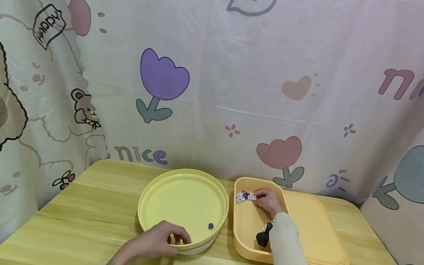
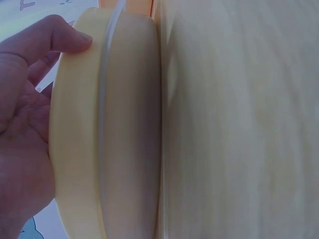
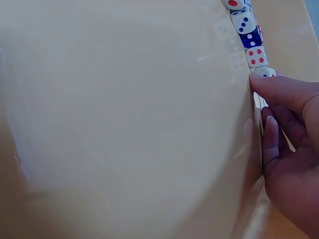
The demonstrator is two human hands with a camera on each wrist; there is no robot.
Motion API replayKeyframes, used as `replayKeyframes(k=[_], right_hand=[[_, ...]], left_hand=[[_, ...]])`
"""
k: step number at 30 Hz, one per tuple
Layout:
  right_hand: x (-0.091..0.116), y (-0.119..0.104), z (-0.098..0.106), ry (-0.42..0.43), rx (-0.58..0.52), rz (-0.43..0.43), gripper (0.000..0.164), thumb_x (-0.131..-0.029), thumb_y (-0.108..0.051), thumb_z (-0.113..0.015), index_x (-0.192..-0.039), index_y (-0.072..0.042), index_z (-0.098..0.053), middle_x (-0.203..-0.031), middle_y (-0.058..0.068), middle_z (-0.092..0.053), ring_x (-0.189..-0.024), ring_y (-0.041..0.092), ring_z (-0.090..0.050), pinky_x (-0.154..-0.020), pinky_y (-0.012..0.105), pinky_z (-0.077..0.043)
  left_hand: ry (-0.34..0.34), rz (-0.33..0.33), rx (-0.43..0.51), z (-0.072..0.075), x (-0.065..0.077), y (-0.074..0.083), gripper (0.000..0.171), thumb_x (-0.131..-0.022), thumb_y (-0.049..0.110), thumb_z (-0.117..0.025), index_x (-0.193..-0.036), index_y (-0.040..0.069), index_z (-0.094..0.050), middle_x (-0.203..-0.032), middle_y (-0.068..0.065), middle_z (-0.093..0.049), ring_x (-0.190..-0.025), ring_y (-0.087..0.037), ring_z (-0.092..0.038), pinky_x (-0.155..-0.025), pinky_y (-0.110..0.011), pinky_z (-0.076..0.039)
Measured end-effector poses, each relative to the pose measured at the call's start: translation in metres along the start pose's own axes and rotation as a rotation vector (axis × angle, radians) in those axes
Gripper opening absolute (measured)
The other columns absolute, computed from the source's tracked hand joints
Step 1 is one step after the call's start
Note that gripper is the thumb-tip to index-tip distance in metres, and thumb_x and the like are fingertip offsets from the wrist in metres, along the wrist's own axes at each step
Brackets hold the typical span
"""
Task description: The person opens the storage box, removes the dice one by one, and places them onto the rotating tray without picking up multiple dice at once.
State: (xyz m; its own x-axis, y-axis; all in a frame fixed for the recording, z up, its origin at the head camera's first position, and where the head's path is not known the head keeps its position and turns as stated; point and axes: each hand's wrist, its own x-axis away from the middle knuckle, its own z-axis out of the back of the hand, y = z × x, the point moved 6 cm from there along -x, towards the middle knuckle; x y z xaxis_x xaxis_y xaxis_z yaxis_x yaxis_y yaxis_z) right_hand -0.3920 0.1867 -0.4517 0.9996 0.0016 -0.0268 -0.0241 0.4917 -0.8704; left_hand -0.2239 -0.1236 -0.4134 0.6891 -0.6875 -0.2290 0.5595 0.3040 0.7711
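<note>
My left hand [image 1: 159,239] grips the near rim of a round yellow tray [image 1: 178,171], thumb outside and fingers over the inner side. In the left wrist view the thumb presses the tray's outer wall [image 2: 77,139]. One dark blue die [image 1: 210,226] lies inside the tray, right of that hand. My right hand [image 1: 269,201] reaches into an orange rectangular container [image 1: 244,236] and pinches a white die [image 3: 264,72] between thumb and fingers. Beside it sits a cluster of white and blue dice [image 1: 244,197], against the container's left side. The fingers partly hide the pinched die.
A flat orange lid [image 1: 317,230] lies on the wooden table [image 1: 87,218], right of the container. A small black device [image 1: 263,236] shows at the right wrist. Behind the table hangs a printed curtain [image 1: 216,86].
</note>
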Motion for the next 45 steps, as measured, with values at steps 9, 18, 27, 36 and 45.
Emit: replayKeyframes(k=[9,18,27,36,45], right_hand=[[-0.004,-0.005,0.002,-0.025,-0.020,-0.029,0.018,-0.076,0.008,-0.071,-0.094,0.010,-0.067,-0.090,0.012,-0.063,-0.079,0.021,-0.053,-0.065,0.025,-0.044],[-0.004,-0.019,0.001,-0.042,-0.015,0.003,0.014,-0.078,0.003,-0.070,-0.091,0.009,-0.070,-0.081,0.007,-0.065,-0.066,0.017,-0.050,-0.057,0.027,-0.043],[0.000,-0.061,0.004,0.022,0.042,0.099,0.012,-0.083,-0.003,-0.070,-0.093,0.004,-0.069,-0.089,0.010,-0.066,-0.083,0.022,-0.057,-0.071,0.031,-0.045],[0.022,-0.113,0.006,0.092,-0.039,0.206,0.017,-0.083,-0.006,-0.070,-0.098,0.002,-0.070,-0.088,0.008,-0.064,-0.083,0.022,-0.053,-0.071,0.030,-0.043],[0.056,-0.131,0.003,0.118,-0.103,0.287,0.015,-0.081,-0.003,-0.071,-0.095,0.001,-0.072,-0.090,0.010,-0.064,-0.083,0.020,-0.052,-0.066,0.026,-0.046]], left_hand=[[0.000,0.001,0.001,0.001,0.000,0.001,0.034,-0.073,-0.007,-0.062,-0.099,0.014,-0.071,-0.088,0.013,-0.065,-0.076,0.001,-0.054,-0.061,-0.021,-0.048],[0.002,0.023,0.009,-0.001,0.001,-0.001,0.035,-0.072,-0.006,-0.062,-0.099,0.015,-0.071,-0.087,0.013,-0.065,-0.075,0.000,-0.054,-0.061,-0.021,-0.047],[-0.002,0.026,0.010,-0.001,0.000,-0.003,0.036,-0.073,-0.006,-0.063,-0.099,0.016,-0.071,-0.087,0.013,-0.065,-0.076,0.000,-0.054,-0.061,-0.022,-0.048],[0.000,0.005,-0.002,0.002,0.000,-0.002,0.034,-0.073,-0.006,-0.062,-0.099,0.015,-0.071,-0.087,0.013,-0.065,-0.076,0.000,-0.054,-0.061,-0.021,-0.047],[-0.006,0.002,0.000,0.000,-0.001,-0.004,0.034,-0.073,-0.007,-0.063,-0.099,0.015,-0.071,-0.087,0.013,-0.065,-0.076,0.001,-0.054,-0.061,-0.021,-0.047]])
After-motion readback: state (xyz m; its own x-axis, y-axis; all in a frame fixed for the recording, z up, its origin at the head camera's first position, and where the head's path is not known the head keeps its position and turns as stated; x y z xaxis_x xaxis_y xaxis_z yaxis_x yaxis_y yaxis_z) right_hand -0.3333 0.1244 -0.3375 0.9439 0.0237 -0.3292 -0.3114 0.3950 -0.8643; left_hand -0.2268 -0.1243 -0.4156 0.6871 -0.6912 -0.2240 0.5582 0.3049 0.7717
